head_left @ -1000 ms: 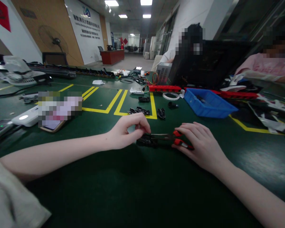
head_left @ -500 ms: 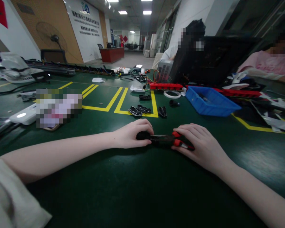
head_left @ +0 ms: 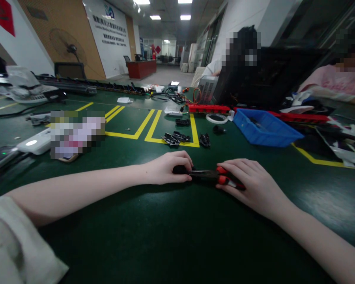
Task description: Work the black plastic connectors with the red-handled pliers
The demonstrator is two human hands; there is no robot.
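Observation:
My left hand [head_left: 168, 167] is closed around a small black part [head_left: 180, 170], gripped between thumb and fingers; its exact kind is hard to make out. My right hand [head_left: 258, 182] wraps the handles of a pair of pliers [head_left: 223, 180] with red and black grips. The pliers' jaws point left and meet the black part at my left fingertips; whether they bite on it is too dark to tell. Beyond my hands lie several small black plastic pieces [head_left: 181, 136], and a short black cylindrical piece [head_left: 219, 129] is off to their right.
A blue bin [head_left: 266, 134] with dark pieces inside stands to the right, beside a white ring [head_left: 216, 118]. On the left are a phone [head_left: 79, 136] and a white device [head_left: 35, 142]. Cables [head_left: 168, 94] and a red strip [head_left: 208, 109] lie farther back. Co-workers sit beyond the right side.
The whole view has shifted slightly right and down. My hands keep their hold on the black part and the pliers, with little visible movement between them.

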